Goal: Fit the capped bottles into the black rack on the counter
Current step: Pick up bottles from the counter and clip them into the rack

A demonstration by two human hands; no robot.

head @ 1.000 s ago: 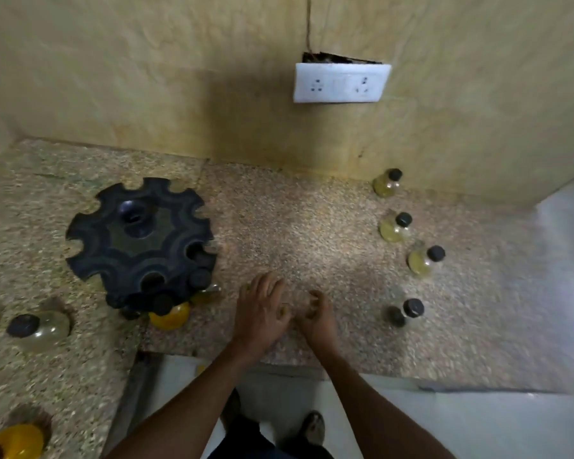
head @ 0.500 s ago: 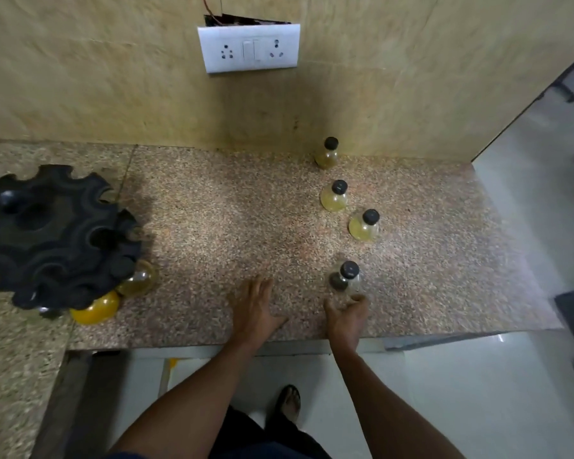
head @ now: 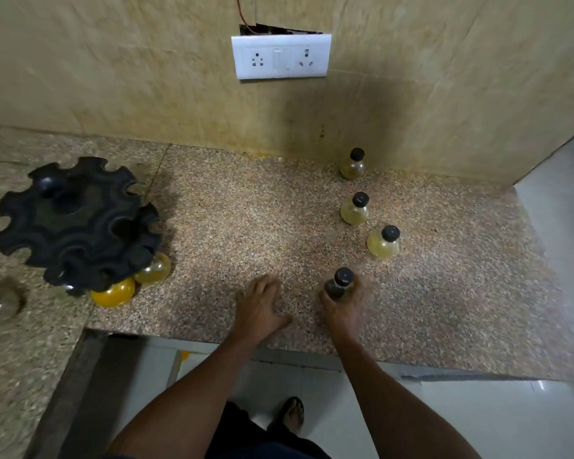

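Bottles with black caps stand upright along the speckled stone bench point(head: 246, 207), the nearest dark one point(head: 338, 284) pinched in the right hand point(head: 343, 309), left hand point(head: 259, 309) spread flat, black notched rack point(head: 77, 220) well leftward.

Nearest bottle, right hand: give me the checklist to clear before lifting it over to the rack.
1. Right hand gripping the nearest bottle: ok, fingers wrap its body.
2. Black cap on: ok.
3. Bottle upright: ok.
4. Left hand clear of the bottle: ok, flat on the counter.
5. Open slots on the rack: ok, several rim notches are empty.
6. Path to the rack unobstructed: ok, bare counter between.
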